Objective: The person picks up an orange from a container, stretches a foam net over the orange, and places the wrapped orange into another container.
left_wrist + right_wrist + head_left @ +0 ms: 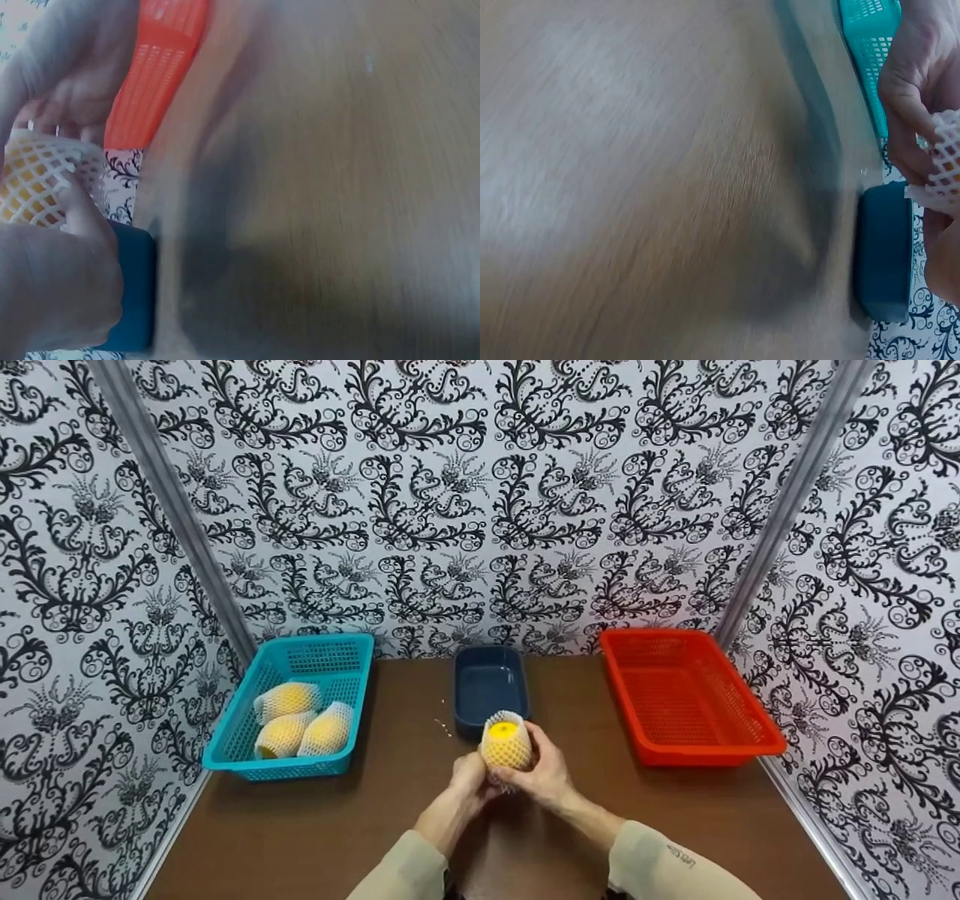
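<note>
A yellow fruit [503,746] in a white foam net sleeve is held up between both hands, just in front of the dark blue dish. Its bare yellow top shows through the open end of the net. My right hand [546,771] grips it from the right, thumb across the near side. The left hand [469,777] holds its lower left side. In the left wrist view, the left thumb [82,206] presses on the foam net [45,176]. In the right wrist view, left fingers [911,112] pinch the edge of the net [946,154].
A turquoise basket [360,690] at the left holds several net-wrapped yellow fruits [287,733]. The dark blue dish [491,686] stands at the back middle, with small pale bits [442,726] beside it. On the right is a red basket [694,697]. Patterned walls enclose the brown table [300,840].
</note>
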`<state>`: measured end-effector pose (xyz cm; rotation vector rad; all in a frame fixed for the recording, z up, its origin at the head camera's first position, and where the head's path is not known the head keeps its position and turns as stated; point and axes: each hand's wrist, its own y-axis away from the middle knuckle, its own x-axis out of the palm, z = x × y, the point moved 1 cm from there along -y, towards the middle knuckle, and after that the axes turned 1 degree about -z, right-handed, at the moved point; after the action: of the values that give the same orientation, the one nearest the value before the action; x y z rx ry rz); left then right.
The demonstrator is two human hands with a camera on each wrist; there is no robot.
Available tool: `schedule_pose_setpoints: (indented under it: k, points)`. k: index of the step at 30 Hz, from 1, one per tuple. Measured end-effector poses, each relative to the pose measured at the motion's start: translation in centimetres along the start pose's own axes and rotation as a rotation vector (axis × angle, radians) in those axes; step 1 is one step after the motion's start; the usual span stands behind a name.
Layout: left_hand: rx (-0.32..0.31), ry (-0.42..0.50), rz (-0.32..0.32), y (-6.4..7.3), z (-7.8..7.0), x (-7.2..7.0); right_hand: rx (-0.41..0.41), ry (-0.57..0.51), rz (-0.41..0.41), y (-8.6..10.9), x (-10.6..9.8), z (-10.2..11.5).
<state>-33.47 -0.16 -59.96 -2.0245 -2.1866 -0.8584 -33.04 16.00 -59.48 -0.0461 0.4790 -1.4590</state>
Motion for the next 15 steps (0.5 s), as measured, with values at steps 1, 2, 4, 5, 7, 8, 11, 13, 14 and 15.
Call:
schedule_pose_setpoints:
  k: [1, 2, 4, 5, 7, 8, 11, 13, 14, 15]
  points:
    - [0.015, -0.044, -0.015, 0.2, -0.1, 0.1, 0.005, 0.012, -0.024, 0.0, 0.0, 0.0]
    - [0.043, -0.099, -0.036, 0.4, -0.2, 0.1, 0.009, 0.011, -0.043, -0.1, 0.1, 0.1]
    - [0.129, -0.192, -0.077, 0.8, -0.4, 0.1, 0.022, -0.024, -0.070, -0.1, 0.0, 0.2]
    - [0.184, -0.241, -0.095, 1.0, -0.5, 0.1, 0.018, -0.039, -0.075, -0.2, -0.1, 0.3]
    - [0.294, -0.314, -0.114, 1.3, -0.9, 0.0, 0.030, -0.088, -0.076, -0.2, -0.3, 0.4]
    - [0.348, -0.340, -0.111, 1.5, -1.1, 0.0, 0.038, -0.108, -0.071, -0.3, -0.4, 0.5]
    - [0.463, -0.387, -0.053, 2.0, -1.6, -0.1, 0.079, -0.171, -0.052, -0.5, -0.7, 0.8]
    - [0.504, -0.398, -0.003, 2.4, -1.8, -0.1, 0.119, -0.235, -0.043, -0.7, -0.9, 1.0]
    - [0.522, -0.406, 0.015, 2.5, -1.8, -0.1, 0.132, -0.267, -0.042, -0.7, -1.0, 1.1]
    - [0.539, -0.417, 0.028, 2.7, -1.9, -0.1, 0.144, -0.301, -0.044, -0.8, -1.1, 1.1]
